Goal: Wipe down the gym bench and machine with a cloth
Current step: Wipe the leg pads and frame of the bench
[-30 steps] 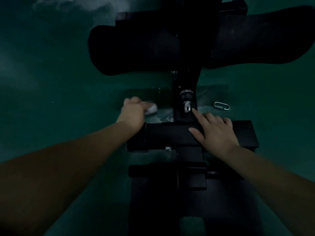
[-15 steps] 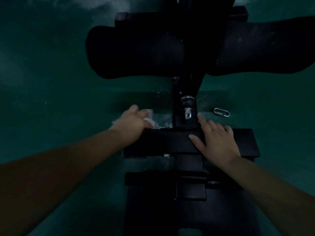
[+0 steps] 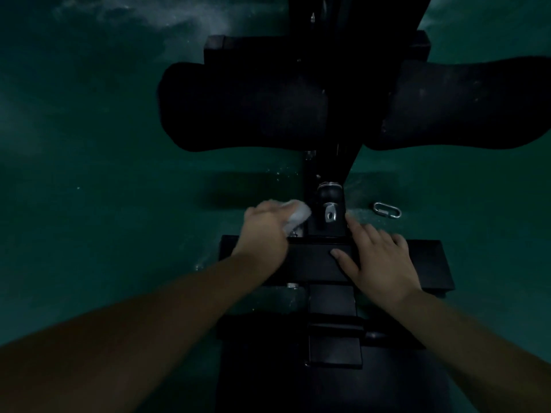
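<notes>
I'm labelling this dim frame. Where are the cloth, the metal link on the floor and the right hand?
cloth (image 3: 298, 217): head view, on the pale bunched part showing past the fingers.
metal link (image 3: 387, 210): head view, on its middle.
right hand (image 3: 380, 260): head view, on its back.

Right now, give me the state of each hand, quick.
Left hand: closed round the cloth.
Right hand: open, flat on the black bar.
</notes>
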Action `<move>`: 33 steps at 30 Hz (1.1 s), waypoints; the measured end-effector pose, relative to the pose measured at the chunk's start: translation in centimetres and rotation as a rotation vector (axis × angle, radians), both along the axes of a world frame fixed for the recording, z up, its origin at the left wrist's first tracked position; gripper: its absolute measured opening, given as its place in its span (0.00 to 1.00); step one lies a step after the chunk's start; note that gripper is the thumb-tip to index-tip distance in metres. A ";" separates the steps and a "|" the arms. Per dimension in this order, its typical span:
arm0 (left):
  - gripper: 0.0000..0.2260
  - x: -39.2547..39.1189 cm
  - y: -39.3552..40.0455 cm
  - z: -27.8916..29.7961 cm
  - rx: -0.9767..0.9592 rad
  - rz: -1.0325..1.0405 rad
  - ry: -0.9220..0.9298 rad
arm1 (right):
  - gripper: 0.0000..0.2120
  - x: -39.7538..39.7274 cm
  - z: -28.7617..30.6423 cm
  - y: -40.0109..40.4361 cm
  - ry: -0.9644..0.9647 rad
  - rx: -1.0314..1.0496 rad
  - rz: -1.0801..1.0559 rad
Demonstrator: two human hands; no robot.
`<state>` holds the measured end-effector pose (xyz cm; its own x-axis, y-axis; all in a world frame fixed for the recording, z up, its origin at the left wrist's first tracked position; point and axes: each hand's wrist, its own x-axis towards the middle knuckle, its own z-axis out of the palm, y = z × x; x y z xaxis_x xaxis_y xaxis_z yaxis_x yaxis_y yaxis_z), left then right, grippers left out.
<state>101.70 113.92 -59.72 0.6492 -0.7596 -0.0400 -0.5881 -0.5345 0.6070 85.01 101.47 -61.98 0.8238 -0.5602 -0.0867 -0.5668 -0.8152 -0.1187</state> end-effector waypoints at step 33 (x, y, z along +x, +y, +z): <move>0.32 1.6 -1.3 -1.0 0.173 -0.286 -0.145 | 0.39 -0.1 -0.1 0.0 0.001 -0.004 -0.001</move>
<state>103.28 112.61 -60.74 0.4198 -0.9013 -0.1073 -0.8019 -0.4236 0.4214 84.88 101.42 -62.03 0.8231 -0.5614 -0.0855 -0.5678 -0.8152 -0.1143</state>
